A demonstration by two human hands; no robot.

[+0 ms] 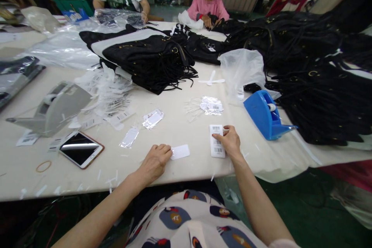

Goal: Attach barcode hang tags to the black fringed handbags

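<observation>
My left hand rests on the white table near its front edge, its fingertips pinching the left end of a small blank white tag. My right hand lies a little to the right, fingers pressing on a white barcode tag that lies flat on the table. Both tags stay on the tabletop.
A blue tape dispenser stands right of my right hand, a grey dispenser and a phone at the left. Loose tags and clear sleeves lie mid-table. Black garments and plastic bags cover the far side, where other people sit.
</observation>
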